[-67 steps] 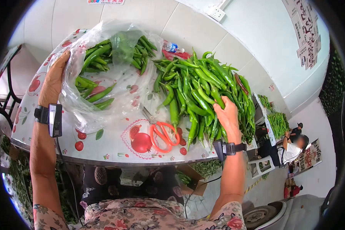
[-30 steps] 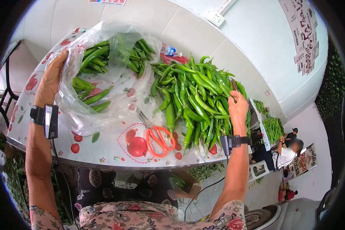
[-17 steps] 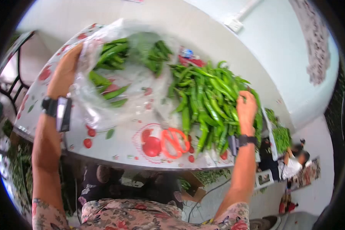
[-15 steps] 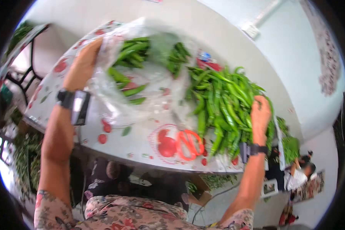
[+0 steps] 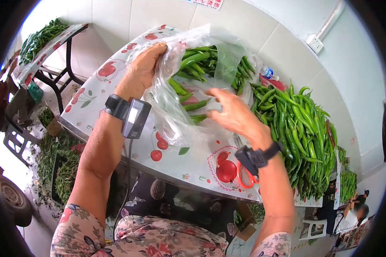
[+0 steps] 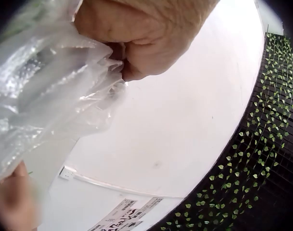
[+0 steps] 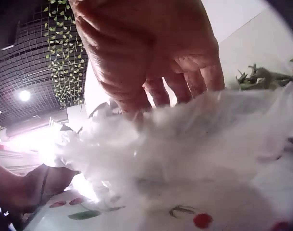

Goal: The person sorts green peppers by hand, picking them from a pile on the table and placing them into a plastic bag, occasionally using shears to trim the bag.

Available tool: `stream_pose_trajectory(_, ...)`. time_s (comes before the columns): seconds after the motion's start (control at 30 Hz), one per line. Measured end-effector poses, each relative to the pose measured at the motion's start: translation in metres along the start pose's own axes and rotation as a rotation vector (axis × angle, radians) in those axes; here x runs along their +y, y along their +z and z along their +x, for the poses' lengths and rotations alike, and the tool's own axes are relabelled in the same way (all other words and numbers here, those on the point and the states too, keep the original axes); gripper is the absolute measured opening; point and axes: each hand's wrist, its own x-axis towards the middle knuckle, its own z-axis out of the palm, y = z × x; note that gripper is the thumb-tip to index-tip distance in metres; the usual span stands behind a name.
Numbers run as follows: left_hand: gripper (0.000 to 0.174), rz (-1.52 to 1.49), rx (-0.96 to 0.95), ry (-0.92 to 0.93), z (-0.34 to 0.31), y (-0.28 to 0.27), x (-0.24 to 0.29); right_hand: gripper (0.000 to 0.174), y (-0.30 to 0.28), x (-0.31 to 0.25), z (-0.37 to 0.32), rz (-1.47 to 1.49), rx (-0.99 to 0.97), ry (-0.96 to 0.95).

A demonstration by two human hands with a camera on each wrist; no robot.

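Observation:
A clear plastic bag (image 5: pixel 171 124) lies with its mouth spread on the table, several green chili peppers (image 5: pixel 197 60) inside. My left hand (image 5: pixel 142 70) grips the bag's rim at its left side; the left wrist view shows the bunched plastic (image 6: pixel 88 86) pinched between thumb and fingers. Over the bag's near right part reaches my right hand (image 5: pixel 238 113), thumb and forefinger apart, with nothing seen between them. In the right wrist view its fingers (image 7: pixel 175 89) point down at the bag, their tips partly hidden by plastic. A big heap of green chili peppers (image 5: pixel 296 128) lies to the right.
Orange-handled scissors (image 5: pixel 244 177) lie beside my right forearm, partly hidden. A plastic bottle (image 5: pixel 268 72) stands behind the heap against the wall (image 5: pixel 296 64). More peppers cover a table (image 5: pixel 75 32) at far left. A person (image 5: pixel 351 218) is at far right.
My right hand has left the pepper heap and moved left to the bag. The left hand keeps its grip on the rim. The head view has swung left.

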Motion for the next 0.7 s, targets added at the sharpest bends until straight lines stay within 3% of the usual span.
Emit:
stream_pose_trajectory(0.07,0.025,0.004,-0.004,-0.004,0.003,-0.003,0.001,0.057,0.022,-0.001,0.022,-0.090,-0.005,-0.162)
stream_pose_trajectory(0.17,0.025,0.008,0.015,-0.016,0.003,-0.004,0.001,0.058,0.037,-0.008,0.036,0.000,-0.037,-0.195)
stream_pose_trajectory(0.27,0.025,0.016,0.008,-0.012,0.000,0.002,0.004,0.061,0.039,-0.012,0.037,-0.094,-0.205,-0.188)
stream_pose_trajectory(0.47,0.026,-0.017,-0.051,0.010,0.000,0.002,0.000,0.055,0.048,-0.021,0.026,-0.179,-0.056,-0.257)
stream_pose_trajectory(0.57,0.028,0.017,-0.059,0.035,0.002,-0.004,0.000,0.055,0.057,-0.016,0.025,-0.153,0.096,-0.408)
stream_pose_trajectory(0.7,0.025,0.035,-0.013,0.041,-0.001,0.002,-0.002,0.056,0.048,-0.025,0.023,-0.136,-0.012,-0.275)
